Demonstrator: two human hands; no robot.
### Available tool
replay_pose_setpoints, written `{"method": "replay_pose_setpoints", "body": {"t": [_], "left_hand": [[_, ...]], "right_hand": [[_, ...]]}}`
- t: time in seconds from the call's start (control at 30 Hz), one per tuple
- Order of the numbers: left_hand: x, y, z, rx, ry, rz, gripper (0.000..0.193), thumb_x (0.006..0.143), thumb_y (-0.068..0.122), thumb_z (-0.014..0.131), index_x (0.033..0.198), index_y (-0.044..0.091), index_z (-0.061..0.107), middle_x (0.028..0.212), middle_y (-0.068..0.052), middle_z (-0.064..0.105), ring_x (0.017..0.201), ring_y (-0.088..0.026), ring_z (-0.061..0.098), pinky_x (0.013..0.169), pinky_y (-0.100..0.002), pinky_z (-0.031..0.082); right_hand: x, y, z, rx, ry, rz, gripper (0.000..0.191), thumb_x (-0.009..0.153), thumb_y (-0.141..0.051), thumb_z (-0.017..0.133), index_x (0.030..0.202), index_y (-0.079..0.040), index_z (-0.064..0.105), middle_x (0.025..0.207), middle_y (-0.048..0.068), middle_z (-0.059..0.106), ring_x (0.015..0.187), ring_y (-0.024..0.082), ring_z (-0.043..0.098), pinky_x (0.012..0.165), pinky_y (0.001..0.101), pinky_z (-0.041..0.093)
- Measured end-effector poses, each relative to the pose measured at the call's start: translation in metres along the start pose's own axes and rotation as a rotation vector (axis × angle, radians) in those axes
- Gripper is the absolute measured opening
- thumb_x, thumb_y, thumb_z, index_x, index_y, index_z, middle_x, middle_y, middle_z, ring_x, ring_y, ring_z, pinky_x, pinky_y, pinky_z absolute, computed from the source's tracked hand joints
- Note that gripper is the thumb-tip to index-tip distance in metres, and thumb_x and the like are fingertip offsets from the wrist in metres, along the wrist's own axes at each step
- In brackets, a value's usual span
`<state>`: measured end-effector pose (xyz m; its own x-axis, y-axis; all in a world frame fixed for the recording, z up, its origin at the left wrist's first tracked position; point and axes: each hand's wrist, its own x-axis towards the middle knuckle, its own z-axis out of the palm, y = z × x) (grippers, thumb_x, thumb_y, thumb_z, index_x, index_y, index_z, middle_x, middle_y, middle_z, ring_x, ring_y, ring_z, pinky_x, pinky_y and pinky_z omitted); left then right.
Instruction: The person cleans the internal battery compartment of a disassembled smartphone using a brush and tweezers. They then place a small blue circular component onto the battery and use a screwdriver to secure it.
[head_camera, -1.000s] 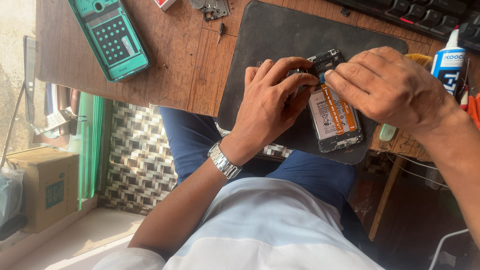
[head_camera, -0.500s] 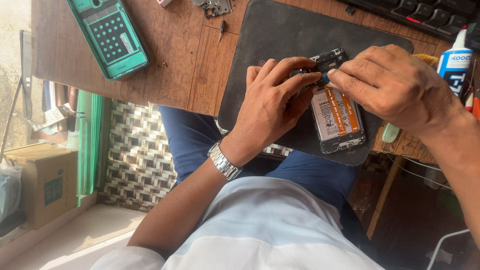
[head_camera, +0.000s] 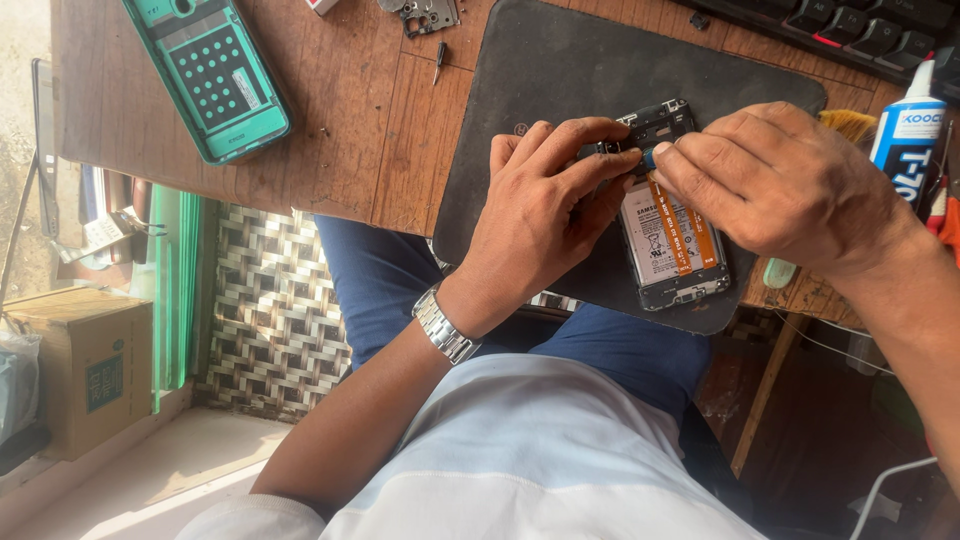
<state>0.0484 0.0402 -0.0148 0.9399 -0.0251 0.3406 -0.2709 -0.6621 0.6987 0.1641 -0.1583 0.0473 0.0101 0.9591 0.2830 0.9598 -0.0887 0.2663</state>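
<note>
So my left hand (head_camera: 545, 215) is pinning down the opened black smartphone with its grey battery and orange ribbon strip (head_camera: 668, 225) on the dark rubber work mat (head_camera: 560, 90), while my right hand (head_camera: 785, 185) pinches a small blue-tipped tool (head_camera: 650, 158) at the phone's top end.

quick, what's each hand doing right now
Left hand: fingers curled, pressing on the opened phone.
Right hand: closed, pinching a small blue-tipped tool at the phone's top.

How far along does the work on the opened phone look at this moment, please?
Done: the teal back cover lies apart on the desk. In hand: left hand and right hand meet at the opened phone near its top. Left: battery still exposed, cover off.
</note>
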Motion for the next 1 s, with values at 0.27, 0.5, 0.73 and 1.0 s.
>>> {"method": "replay_pose_setpoints", "body": {"t": [0.27,0.5,0.73,1.0], "left_hand": [[0.0,0.0,0.001,0.002,-0.008,-0.012,0.024,0.099,0.021,0.074,0.122,0.017,0.073,0.133,0.002,0.063,0.11,-0.013,0.058,0.098,-0.033,0.039],[-0.001,-0.002,0.003,0.003,-0.005,-0.011,0.024,0.099,0.022,0.074,0.122,0.017,0.073,0.134,0.003,0.063,0.11,-0.013,0.058,0.099,-0.033,0.039],[-0.001,-0.002,0.004,-0.008,-0.008,-0.024,0.032,0.1,0.023,0.073,0.13,0.016,0.065,0.134,0.004,0.063,0.11,-0.012,0.058,0.098,-0.033,0.039],[-0.003,-0.005,0.005,-0.054,0.021,-0.038,0.043,0.1,0.024,0.074,0.139,0.017,0.055,0.133,0.005,0.063,0.112,-0.012,0.059,0.1,-0.033,0.038]], "right_hand": [[-0.003,0.002,0.002,-0.018,0.0,-0.023,0.019,0.083,-0.014,0.08,0.098,-0.003,0.078,0.091,0.003,0.073,0.085,0.015,0.069,0.082,0.0285,0.059],[-0.003,0.003,0.003,-0.028,-0.003,-0.047,0.018,0.083,-0.012,0.08,0.098,-0.002,0.078,0.092,0.005,0.073,0.085,0.016,0.07,0.082,0.0286,0.06],[0.001,0.002,-0.001,-0.006,0.011,-0.023,0.016,0.084,-0.015,0.08,0.093,-0.003,0.079,0.09,0.006,0.076,0.084,0.017,0.071,0.079,0.0288,0.059],[0.009,-0.01,-0.011,-0.042,0.043,0.095,0.015,0.085,-0.02,0.083,0.085,-0.006,0.078,0.085,0.003,0.077,0.08,0.014,0.072,0.075,0.0279,0.055]]}}
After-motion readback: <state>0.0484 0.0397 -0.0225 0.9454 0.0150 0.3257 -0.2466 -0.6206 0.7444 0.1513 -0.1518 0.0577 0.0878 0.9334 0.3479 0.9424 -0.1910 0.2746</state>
